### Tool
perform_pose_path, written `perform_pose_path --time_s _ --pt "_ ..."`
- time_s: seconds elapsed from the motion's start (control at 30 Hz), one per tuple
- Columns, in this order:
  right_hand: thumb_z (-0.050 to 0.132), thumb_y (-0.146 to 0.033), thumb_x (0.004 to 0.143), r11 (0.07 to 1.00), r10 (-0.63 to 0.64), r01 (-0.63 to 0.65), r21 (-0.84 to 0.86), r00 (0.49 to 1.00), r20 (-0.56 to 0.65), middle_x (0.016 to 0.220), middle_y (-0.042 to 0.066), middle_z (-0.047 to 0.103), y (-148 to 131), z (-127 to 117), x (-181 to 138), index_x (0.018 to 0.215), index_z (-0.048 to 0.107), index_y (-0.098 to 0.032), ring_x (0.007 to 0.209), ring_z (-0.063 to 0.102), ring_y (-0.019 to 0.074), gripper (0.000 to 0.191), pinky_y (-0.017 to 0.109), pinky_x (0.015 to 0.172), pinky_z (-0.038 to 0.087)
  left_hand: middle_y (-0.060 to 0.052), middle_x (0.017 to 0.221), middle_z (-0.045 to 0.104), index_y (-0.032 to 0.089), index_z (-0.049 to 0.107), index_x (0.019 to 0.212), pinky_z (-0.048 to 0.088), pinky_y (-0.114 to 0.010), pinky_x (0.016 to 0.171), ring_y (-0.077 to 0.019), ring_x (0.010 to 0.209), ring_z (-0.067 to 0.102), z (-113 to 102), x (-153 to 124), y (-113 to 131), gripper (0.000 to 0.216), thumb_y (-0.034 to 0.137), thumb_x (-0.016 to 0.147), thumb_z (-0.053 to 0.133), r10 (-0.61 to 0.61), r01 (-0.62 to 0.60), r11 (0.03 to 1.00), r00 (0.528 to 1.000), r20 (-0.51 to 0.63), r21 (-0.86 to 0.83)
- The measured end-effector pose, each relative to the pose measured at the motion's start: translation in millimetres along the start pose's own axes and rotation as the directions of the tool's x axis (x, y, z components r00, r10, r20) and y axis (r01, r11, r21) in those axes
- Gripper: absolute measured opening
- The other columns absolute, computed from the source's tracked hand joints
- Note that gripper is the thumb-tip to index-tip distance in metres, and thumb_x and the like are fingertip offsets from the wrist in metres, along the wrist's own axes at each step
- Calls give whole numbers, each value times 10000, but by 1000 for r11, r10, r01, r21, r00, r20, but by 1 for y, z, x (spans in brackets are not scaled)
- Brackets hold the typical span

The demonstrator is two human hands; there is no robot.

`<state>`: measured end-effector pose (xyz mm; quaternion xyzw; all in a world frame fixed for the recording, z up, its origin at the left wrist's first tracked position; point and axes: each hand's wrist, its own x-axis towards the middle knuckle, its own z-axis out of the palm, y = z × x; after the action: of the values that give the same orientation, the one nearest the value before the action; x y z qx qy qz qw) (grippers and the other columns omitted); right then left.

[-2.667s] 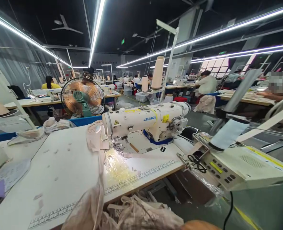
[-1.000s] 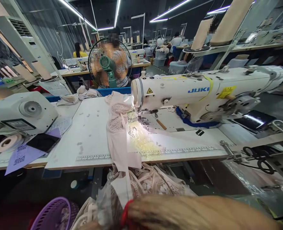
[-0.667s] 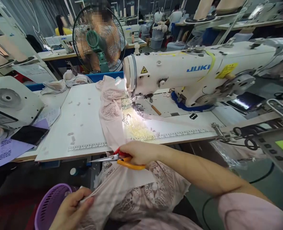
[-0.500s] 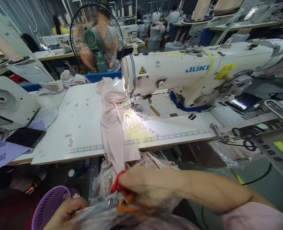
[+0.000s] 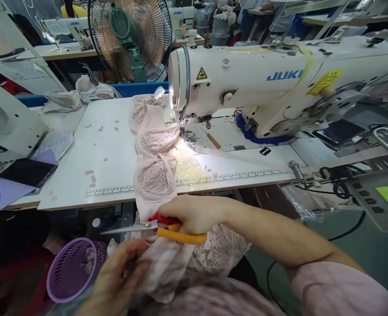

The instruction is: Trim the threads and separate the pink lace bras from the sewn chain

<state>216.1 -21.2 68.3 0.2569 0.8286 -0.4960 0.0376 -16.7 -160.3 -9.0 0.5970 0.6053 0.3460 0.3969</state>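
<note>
My right hand [image 5: 194, 213] is closed round the handles of a pair of scissors [image 5: 180, 235], one loop red and the other orange-yellow. Their blades point left, above my left hand [image 5: 121, 272]. Blurred by motion, that hand pinches pale pink fabric close to my lap. A chain of pale pink lace bras [image 5: 156, 175] runs from under the sewing machine's needle, over the table edge and down beneath my right hand. More lace cups [image 5: 213, 250] lie below my right forearm.
A white sewing machine [image 5: 246, 74] stands on the white table [image 5: 108, 175], with a fan [image 5: 133, 39] behind. To the lower left is a purple basket [image 5: 72, 272]. A phone [image 5: 27, 172], a small blade [image 5: 265, 151] and fabric scraps lie on the tables.
The scissors have come up into clear view, blades pointing left. My right hand has risen, and the lace cups on the table lie more spread out. The view has tilted downward.
</note>
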Motion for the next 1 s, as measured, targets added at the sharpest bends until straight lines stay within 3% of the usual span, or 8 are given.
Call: perform_pose_path --time_s 0.1,0.3,0.43,0.57,0.8,1.0 --pt "688 -67 755 998 53 -53 37 999 5 720 -72 448 5 -6 -2 730 397 -216 661 423 120 328 239 589 328 -1 783 717 259 742 848 550 -243 704 -183 702 650 0 3 13 145 402 846 721 -16 16 1000 1000 -11 12" --pt "679 -27 792 999 -48 49 6 999 -9 704 -85 436 -3 -4 1 729 392 -220 656 426 111 352 247 622 328 -56 863 722 222 706 785 533 -268 774 -212 822 649 2 17 19 276 476 894 694 43 -28 993 989 139 -111" --pt "715 -57 814 997 -58 59 -56 998 21 687 -92 405 -7 -7 1 723 346 -233 632 408 112 419 244 594 324 -70 836 716 195 656 677 511 -251 665 -208 768 631 2 21 30 368 505 835 775 -106 184 919 968 229 -349" --pt "703 -49 814 996 -86 86 -29 996 31 702 -86 433 -8 -8 3 730 357 -232 652 437 121 400 245 599 332 -15 666 636 180 686 625 455 -222 586 -157 637 546 1 18 42 405 509 671 918 -269 327 811 945 186 -485" --pt "703 -46 818 995 -92 94 -37 994 58 710 -81 451 -17 -8 5 730 356 -236 661 456 130 406 250 600 339 4 671 685 193 748 647 475 -182 621 -130 645 579 15 13 46 413 524 555 978 -337 297 810 941 14 -506" --pt "655 -68 860 987 -133 140 -81 988 80 688 -75 436 -17 -8 4 705 337 -235 649 454 130 391 247 597 346 11 600 661 177 740 630 487 -174 585 -112 584 565 16 14 42 472 566 511 980 -365 305 822 931 -33 -482"
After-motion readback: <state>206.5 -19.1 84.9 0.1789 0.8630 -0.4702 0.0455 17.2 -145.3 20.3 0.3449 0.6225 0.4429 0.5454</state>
